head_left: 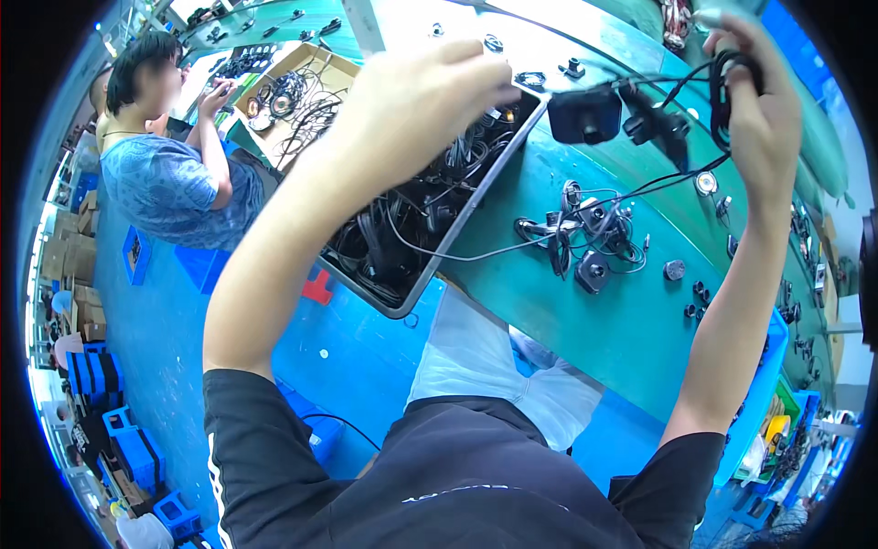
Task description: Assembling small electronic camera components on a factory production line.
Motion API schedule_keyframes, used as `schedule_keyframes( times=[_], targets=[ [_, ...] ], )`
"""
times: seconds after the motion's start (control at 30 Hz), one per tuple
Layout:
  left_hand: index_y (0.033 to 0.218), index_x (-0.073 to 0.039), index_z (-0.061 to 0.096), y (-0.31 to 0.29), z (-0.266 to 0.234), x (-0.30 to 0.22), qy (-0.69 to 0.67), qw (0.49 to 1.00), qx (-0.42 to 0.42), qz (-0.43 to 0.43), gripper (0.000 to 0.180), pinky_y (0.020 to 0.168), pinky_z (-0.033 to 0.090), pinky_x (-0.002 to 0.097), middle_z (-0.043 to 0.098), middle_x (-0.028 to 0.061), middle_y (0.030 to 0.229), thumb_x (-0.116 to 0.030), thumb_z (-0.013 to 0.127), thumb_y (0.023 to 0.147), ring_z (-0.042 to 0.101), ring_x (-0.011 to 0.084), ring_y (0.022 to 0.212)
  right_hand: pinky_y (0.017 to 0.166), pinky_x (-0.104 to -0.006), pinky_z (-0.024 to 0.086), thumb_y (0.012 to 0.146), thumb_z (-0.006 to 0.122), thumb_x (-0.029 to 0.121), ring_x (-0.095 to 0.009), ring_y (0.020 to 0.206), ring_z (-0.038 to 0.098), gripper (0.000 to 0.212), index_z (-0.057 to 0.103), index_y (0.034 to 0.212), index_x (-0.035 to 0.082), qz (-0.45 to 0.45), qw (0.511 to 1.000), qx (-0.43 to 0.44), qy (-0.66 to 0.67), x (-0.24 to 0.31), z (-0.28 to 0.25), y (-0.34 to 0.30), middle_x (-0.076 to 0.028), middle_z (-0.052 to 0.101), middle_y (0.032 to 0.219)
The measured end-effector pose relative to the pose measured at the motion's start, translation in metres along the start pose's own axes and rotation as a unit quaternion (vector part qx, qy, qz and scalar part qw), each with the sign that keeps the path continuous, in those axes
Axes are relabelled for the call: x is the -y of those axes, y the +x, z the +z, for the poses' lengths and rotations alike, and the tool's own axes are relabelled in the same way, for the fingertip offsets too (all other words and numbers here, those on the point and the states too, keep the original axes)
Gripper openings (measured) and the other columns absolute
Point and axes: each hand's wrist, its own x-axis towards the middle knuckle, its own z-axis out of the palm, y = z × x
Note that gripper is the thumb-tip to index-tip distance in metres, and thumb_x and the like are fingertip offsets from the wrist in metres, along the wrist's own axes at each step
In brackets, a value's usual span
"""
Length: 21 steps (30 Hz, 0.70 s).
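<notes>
Above the green bench, my right hand [764, 133] is closed round a coiled black cable [721, 105]. Beside it, at the cable's other end, is a boxy black camera unit [585, 117] with a smaller black mount piece [654, 123]; whether they hang or rest on something I cannot tell. Over the black bin [422, 297] full of tangled black cables, my left hand [448, 101] has its fingers curled together; what they hold, if anything, is hidden. Nearer me on the bench lies a cluster of black camera units with cables [593, 270], one cable trailing into the bin.
A cardboard box of cables [306, 101] stands beyond the bin, beside a co-worker in a blue patterned shirt [169, 188]. Small round black parts [674, 269] dot the bench. Blue crates [137, 448] stand on the floor at left. A blue bin [759, 403] sits at right.
</notes>
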Motion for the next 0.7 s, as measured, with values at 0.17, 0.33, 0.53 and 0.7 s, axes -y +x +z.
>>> schedule_keyframes(
  times=[0.17, 0.33, 0.53, 0.7],
  targets=[
    [0.092, -0.008, 0.062, -0.027, 0.022, -0.024, -0.089, 0.992, 0.092, -0.019, 0.014, 0.071, 0.046, 0.0319, 0.058, 0.0035, 0.088, -0.018, 0.066, 0.084, 0.057, 0.0214, 0.076, 0.078, -0.0243, 0.043, 0.081, 0.045, -0.009, -0.014, 0.084, 0.056, 0.034, 0.062, 0.109, 0.003, -0.01, 0.992, 0.126, 0.018, -0.032, 0.015, -0.041, -0.005, 0.064, 0.097],
    [0.104, -0.009, 0.06, -0.06, 0.03, -0.03, -0.129, 0.967, 0.219, -0.012, 0.028, 0.084, 0.044, 0.037, 0.058, 0.0056, 0.094, -0.023, 0.069, 0.082, 0.056, 0.0225, 0.086, 0.077, -0.0282, 0.045, 0.075, 0.046, -0.01, -0.019, 0.082, 0.056, 0.033, 0.062, 0.102, 0.002, 0.025, 0.974, 0.222, 0.034, -0.056, 0.039, -0.08, -0.006, 0.064, 0.095],
    [0.116, -0.008, 0.055, -0.092, 0.015, -0.039, -0.114, 0.946, 0.304, 0.024, 0.045, 0.09, 0.041, 0.0392, 0.058, 0.0085, 0.099, -0.023, 0.071, 0.077, 0.056, 0.0235, 0.091, 0.08, -0.0352, 0.048, 0.075, 0.05, -0.007, -0.026, 0.082, 0.059, 0.028, 0.064, 0.098, 0.001, 0.086, 0.939, 0.33, 0.043, -0.082, 0.059, -0.111, -0.01, 0.064, 0.095],
    [0.116, -0.006, 0.053, -0.105, 0.013, -0.044, -0.08, 0.921, 0.377, 0.061, 0.046, 0.087, 0.043, 0.0348, 0.058, 0.0095, 0.096, -0.018, 0.071, 0.075, 0.056, 0.0226, 0.089, 0.09, -0.038, 0.048, 0.071, 0.054, -0.003, -0.03, 0.095, 0.058, 0.035, 0.062, 0.105, 0.0, 0.072, 0.914, 0.398, -0.017, -0.09, 0.064, -0.121, -0.014, 0.063, 0.107]
  ],
)
